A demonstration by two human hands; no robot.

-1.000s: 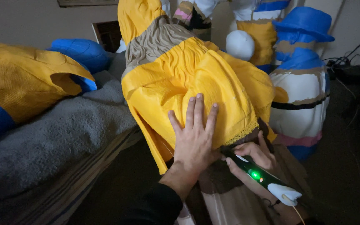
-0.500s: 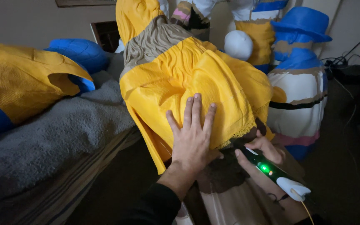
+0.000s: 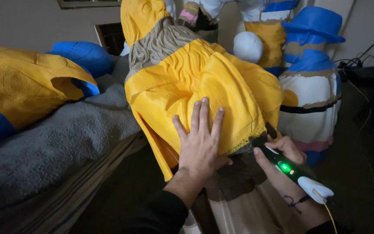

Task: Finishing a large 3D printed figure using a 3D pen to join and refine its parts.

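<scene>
The yellow figure (image 3: 204,82) is showing a matt, finely ribbed plastic skin, fraying rough along its lower edge. The pen tool (image 3: 288,169) is looking like smooth dark plastic, faintly glossy. The grey blanket (image 3: 53,147) is looking fuzzy, soft cloth.

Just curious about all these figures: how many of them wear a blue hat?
1: the blue-hatted figure stands at the right, behind the yellow-skirted figure that the left hand presses. Others may be hidden.

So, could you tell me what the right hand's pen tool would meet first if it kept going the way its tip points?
The right hand aims the pen tool up-left; its tip seems already at the lower edge of the yellow figure, so likely that frayed rim, though depth is unclear.
</scene>
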